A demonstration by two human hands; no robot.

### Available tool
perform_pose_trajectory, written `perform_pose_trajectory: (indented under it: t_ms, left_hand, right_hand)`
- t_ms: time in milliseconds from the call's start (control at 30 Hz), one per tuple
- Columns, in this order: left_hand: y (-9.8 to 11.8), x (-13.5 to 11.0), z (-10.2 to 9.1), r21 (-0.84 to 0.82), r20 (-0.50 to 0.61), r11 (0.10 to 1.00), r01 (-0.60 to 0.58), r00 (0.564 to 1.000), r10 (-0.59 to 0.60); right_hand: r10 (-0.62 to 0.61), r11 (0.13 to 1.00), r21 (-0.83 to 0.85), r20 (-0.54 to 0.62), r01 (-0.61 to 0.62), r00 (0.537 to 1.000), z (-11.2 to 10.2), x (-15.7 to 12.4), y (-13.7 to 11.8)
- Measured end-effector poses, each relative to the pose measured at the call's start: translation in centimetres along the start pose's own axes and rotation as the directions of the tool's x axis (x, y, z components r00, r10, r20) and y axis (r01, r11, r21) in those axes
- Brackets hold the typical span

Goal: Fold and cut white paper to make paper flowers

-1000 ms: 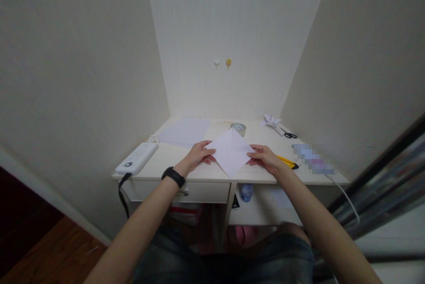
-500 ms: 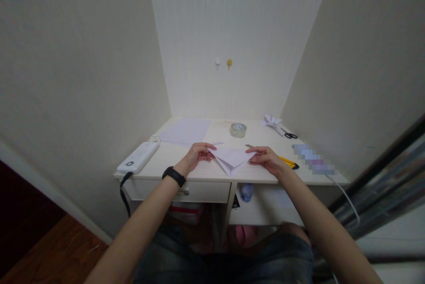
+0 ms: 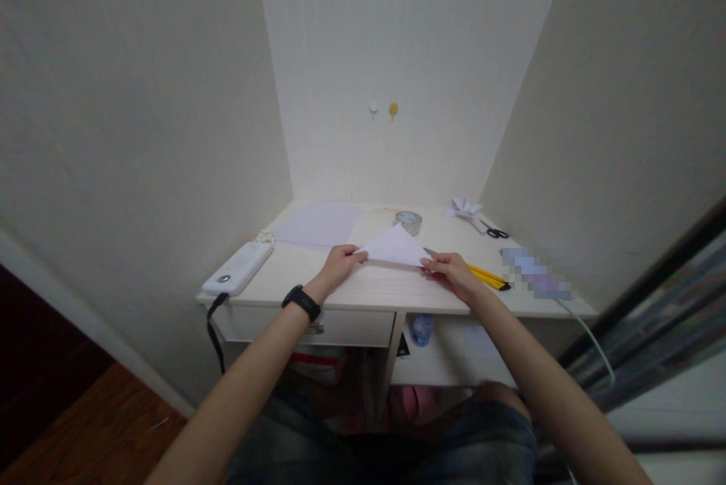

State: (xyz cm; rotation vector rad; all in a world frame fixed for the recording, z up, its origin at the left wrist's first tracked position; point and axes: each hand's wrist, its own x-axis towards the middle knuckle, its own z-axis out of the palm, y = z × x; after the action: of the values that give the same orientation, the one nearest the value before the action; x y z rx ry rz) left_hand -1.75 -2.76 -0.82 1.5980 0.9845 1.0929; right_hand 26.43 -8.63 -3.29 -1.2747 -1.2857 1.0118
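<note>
A white sheet of paper folded into a triangle is stretched between my two hands over the desk, its peak pointing away from me toward the tape. My left hand, with a black watch on the wrist, pinches the triangle's left corner. The right corner is pinched between the thumb and fingers of my right hand. Just beyond the paper sits a roll of clear tape, partly covered by the peak. A yellow utility knife lies beside my right hand, its blade end partly hidden.
Flat white paper lies at the back left of the desk, near a white power bank with a black cable. Back right are a folded paper piece and black-handled scissors. A blurred-out phone-like object with a white cable lies right.
The folded paper has turned over: its point faced me before and now faces the wall. Both hands still pinch its corners, and the thumbs now show on top.
</note>
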Motion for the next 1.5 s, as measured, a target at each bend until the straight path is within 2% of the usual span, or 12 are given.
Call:
perform_pose_trajectory:
  t_ms: [100,200,300,367,433,533,633,700,767,967,1333,1500]
  left_hand:
    - [-0.4,0.3,0.0,0.085,-0.032,0.996,-0.038,0.999,0.041]
    - [-1.0,0.6,0.0,0.183,-0.019,0.981,-0.068,0.997,0.073]
    - [-1.6,0.9,0.0,0.254,0.024,0.963,-0.088,0.996,0.085]
    - [-1.7,1.1,0.0,0.281,0.045,0.955,-0.092,0.996,0.083]
    - [-1.6,1.1,-0.1,0.324,0.072,0.941,-0.103,0.994,0.084]
    - [-1.1,0.4,0.1,0.52,0.035,0.843,-0.135,0.99,0.137]
    - [-0.5,-1.4,1.0,0.777,-0.065,0.603,-0.178,0.931,0.359]
    - [-0.2,-3.0,2.0,0.828,0.134,0.443,-0.343,0.889,0.438]
    - [-0.2,-4.2,3.0,0.796,0.356,0.342,-0.499,0.843,0.402]
    - [-0.4,-4.9,3.7,0.781,0.517,0.311,-0.542,0.84,0.165]
    - [-0.7,-5.8,-0.3,0.803,0.505,0.293,-0.518,0.854,0.127]
    - [-1.3,-6.6,-2.4,0.8,0.49,0.315,-0.511,0.859,0.148]
  right_hand:
    - [-0.138,0.953,-0.286,-0.133,0.095,0.982,0.4,0.0,0.2]
    - [-0.406,0.783,-0.588,-0.234,0.204,0.883,1.0,-0.5,0.1]
    - [-0.591,0.522,-0.755,0.015,0.397,0.806,2.2,-1.7,-0.2]
    - [-0.563,0.383,-0.76,0.258,0.525,0.785,3.2,-2.8,-0.4]
    - [-0.463,0.321,-0.772,0.378,0.549,0.802,4.3,-3.7,-0.5]
    - [-0.323,0.299,-0.795,0.436,0.527,0.84,5.3,-4.3,-0.6]
    - [-0.253,0.299,-0.798,0.462,0.523,0.85,5.6,-4.3,-0.6]
    - [-0.241,0.301,-0.796,0.469,0.525,0.85,5.5,-4.2,-0.6]
    - [-0.246,0.3,-0.793,0.473,0.53,0.846,5.5,-4.1,-0.5]
    - [-0.285,0.312,-0.777,0.472,0.546,0.834,5.4,-4.4,-0.2]
    - [-0.298,0.272,-0.853,0.364,0.445,0.882,2.1,-7.3,0.4]
    - [-0.339,0.29,-0.844,0.35,0.45,0.873,1.5,-7.9,0.8]
